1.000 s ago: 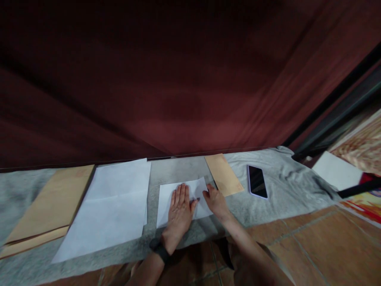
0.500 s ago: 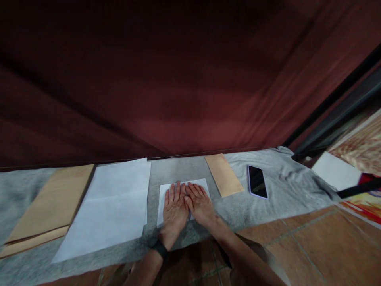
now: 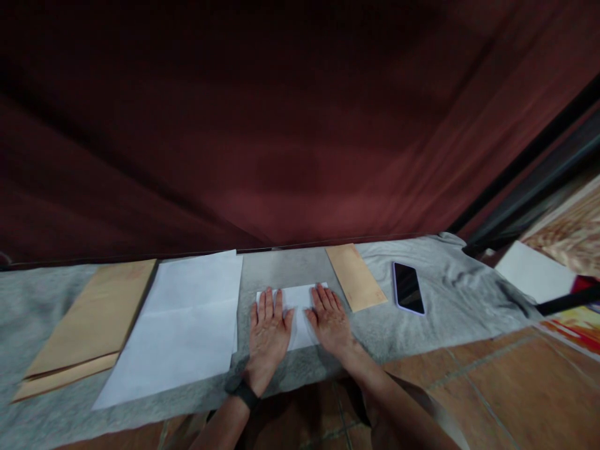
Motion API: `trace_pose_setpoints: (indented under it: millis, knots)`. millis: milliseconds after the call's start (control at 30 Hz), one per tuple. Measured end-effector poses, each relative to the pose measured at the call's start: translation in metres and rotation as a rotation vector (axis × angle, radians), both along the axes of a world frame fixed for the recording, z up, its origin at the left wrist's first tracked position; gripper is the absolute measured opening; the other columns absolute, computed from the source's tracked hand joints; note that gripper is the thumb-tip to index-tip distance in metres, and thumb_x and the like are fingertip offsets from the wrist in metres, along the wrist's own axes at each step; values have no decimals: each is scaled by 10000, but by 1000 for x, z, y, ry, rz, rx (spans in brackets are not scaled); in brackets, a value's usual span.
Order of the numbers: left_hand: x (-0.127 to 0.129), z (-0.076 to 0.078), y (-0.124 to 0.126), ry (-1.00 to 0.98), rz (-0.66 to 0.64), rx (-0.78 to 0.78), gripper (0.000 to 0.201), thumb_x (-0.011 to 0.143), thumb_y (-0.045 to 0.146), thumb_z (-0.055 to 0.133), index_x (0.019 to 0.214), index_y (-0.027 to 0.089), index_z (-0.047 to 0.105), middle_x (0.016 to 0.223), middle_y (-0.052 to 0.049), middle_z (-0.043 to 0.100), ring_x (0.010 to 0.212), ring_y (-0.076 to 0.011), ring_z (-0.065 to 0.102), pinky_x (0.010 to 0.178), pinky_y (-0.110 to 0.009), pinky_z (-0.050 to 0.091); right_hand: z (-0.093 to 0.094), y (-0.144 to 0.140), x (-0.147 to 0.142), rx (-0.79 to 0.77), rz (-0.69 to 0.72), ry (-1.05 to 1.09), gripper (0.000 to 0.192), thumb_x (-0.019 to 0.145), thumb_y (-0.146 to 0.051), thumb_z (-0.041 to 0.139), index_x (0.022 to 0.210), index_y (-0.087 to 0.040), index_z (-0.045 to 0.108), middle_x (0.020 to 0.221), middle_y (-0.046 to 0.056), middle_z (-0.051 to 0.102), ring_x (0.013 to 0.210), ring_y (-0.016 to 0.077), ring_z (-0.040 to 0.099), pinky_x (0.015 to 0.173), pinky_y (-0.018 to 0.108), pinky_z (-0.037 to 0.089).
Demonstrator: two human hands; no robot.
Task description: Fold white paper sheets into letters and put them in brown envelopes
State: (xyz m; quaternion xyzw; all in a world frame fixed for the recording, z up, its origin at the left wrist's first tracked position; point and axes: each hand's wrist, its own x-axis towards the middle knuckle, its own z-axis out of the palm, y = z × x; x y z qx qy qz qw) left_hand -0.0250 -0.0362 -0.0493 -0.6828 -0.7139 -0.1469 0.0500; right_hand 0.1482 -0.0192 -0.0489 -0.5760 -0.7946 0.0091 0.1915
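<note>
Left hand [image 3: 269, 334] at nine o'clock, right hand [image 3: 330, 322] at three, open flat on white paper [image 3: 300, 325], gripping nothing; uneven pressure risks creasing.

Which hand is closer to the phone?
The right hand. It lies flat on the folded white paper, with the small brown envelope partly between it and the phone. The left hand lies farther off, on the paper's left side.

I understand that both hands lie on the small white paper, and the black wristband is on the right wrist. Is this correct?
Not quite: in the head view, the black wristband is on the left wrist. The left hand and the right hand do lie on the small white paper.
</note>
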Motion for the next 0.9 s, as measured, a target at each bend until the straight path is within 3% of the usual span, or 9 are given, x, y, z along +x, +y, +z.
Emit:
trace_pose_setpoints:
  millis: [133,300,467,600,767,900]
  knots:
    - [2,2,-2,-13,17,10,632,1000,462,380,1520,104,420,1611,-194,340,1529,-337,246,1229,-545,224,8,-2,8,-61,-103,45,567,988,-266,474,1512,-60,413,1506,198,505,1361,304,502,1129,445,382]
    - [3,4,-2,-22,15,12,633,999,460,381,1519,101,421,1616,-193,329,1534,-329,234,1232,-541,220,14,14,22,-206,-226,238,505,938,-250,526,1418,-92,502,1229,183,674,1100,265,663,948,357,506]
    - [2,3,-2,-25,17,21,643,992,477,395,1515,104,427,1616,-193,330,1530,-338,244,1228,-548,223,13,33,35,-397,-250,517,260,862,-268,597,1099,-189,669,905,58,713,866,210,677,771,284,499]
    - [1,-1,-1,-47,8,33,648,991,485,401,1500,87,446,1604,-212,350,1523,-347,261,1231,-547,219,13,39,36,-502,-163,712,72,780,-242,609,782,-204,671,640,-19,619,656,170,597,602,251,425]
    - [-13,0,12,-288,8,47,644,987,489,409,1513,118,425,1620,-191,338,1514,-336,290,1214,-546,285,23,42,32,-447,-106,826,132,779,-315,593,710,-203,602,631,-34,593,629,147,550,600,244,428]
    - [-28,24,23,-565,29,104,704,977,488,449,1569,137,304,1651,-181,278,1525,-308,272,1229,-505,288,50,35,36,-227,-111,990,260,872,-443,557,828,-194,617,779,21,677,728,177,611,673,272,497]
